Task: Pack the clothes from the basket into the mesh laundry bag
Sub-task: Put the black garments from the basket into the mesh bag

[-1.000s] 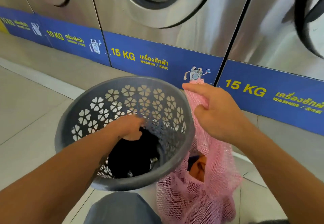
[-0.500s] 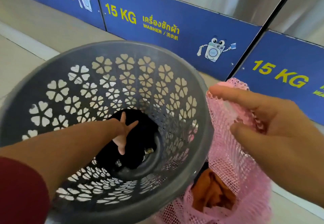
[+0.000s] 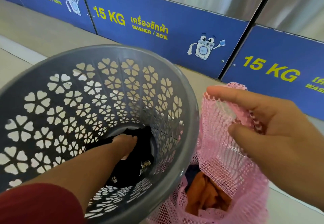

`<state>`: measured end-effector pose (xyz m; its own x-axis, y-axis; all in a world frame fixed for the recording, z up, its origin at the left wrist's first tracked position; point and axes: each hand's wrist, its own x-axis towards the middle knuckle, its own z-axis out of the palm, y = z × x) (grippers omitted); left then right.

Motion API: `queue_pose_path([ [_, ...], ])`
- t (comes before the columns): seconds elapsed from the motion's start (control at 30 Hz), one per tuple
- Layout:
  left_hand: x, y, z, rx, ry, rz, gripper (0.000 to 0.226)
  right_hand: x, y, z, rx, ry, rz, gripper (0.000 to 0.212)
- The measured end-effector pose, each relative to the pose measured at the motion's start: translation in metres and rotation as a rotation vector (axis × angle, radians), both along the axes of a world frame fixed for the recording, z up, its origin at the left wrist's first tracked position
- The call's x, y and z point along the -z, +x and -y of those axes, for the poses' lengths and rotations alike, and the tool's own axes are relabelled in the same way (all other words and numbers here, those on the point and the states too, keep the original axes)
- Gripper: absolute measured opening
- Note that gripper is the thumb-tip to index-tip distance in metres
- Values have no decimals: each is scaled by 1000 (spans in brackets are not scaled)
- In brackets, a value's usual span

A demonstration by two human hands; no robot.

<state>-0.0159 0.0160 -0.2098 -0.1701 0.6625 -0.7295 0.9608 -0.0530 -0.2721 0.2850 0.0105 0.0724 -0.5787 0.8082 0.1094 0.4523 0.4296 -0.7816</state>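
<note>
A round grey plastic basket (image 3: 185, 90) with flower-shaped cut-outs stands on the floor in the middle. At its bottom lies a black garment (image 3: 140, 153). My left hand (image 3: 125, 144) reaches deep into the basket and its fingers curl down into that black cloth. To the right of the basket hangs a pink mesh laundry bag (image 3: 220, 155), held up and open by my right hand (image 3: 266, 132), which pinches its top edge between thumb and fingers. Orange clothing (image 3: 208, 197) and a bit of dark blue cloth lie inside the bag.
A row of steel washing machines with blue base panels (image 3: 157, 30) marked 15 KG and 10 KG runs across the back. A beige tiled floor (image 3: 35, 36) lies under the basket and to the left. My red sleeve (image 3: 35, 204) fills the lower left corner.
My left hand went from spread fingers above the black garment to reaching further down and curling into it. The view moved closer to the basket. My right hand kept holding the bag's rim.
</note>
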Motion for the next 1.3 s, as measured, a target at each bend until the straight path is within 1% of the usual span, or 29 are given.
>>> queue_pose_path([
  [0.03,-2,1,-1,45,21,44,73,-4,4,5,3,35,8,75],
  [0.07,-5,3,-3,81,46,73,59,-4,5,3,18,28,-8,77],
  [0.13,-15,7,-8,123,106,93,47,-5,-1,-11,69,-5,-5,76],
  [0.2,-31,12,-14,157,167,71,43,-5,3,-15,101,-42,-5,71],
  [0.33,-77,14,-21,193,280,-44,50,-11,8,-8,120,-39,1,67],
  [0.4,-103,14,-20,207,322,-35,50,-15,9,-5,161,-15,2,66],
  [0.43,-117,15,-17,187,348,-7,50,-17,9,-2,160,-25,-3,65],
  [0.5,-148,17,-7,82,433,92,51,-21,13,4,172,-21,-26,65],
  [0.6,-197,27,12,-4,614,276,47,-29,21,16,203,-33,-61,66],
  [0.73,-264,53,36,20,904,472,35,-41,33,29,245,-44,-138,66],
  [0.83,-312,80,52,58,1104,533,33,-48,42,34,290,-36,-207,66],
  [0.93,-341,113,67,71,1265,620,28,-54,53,34,332,-30,-243,67],
  [1.03,-348,150,76,72,1351,723,32,-58,65,33,345,-28,-284,68],
  [1.13,-334,185,79,10,1384,789,38,-65,75,30,357,4,-288,68],
  [1.23,-298,223,82,-136,1291,894,25,-70,82,29,344,-27,-289,66],
  [1.3,-272,245,83,-214,1217,905,27,-69,85,29,334,-42,-270,67],
])
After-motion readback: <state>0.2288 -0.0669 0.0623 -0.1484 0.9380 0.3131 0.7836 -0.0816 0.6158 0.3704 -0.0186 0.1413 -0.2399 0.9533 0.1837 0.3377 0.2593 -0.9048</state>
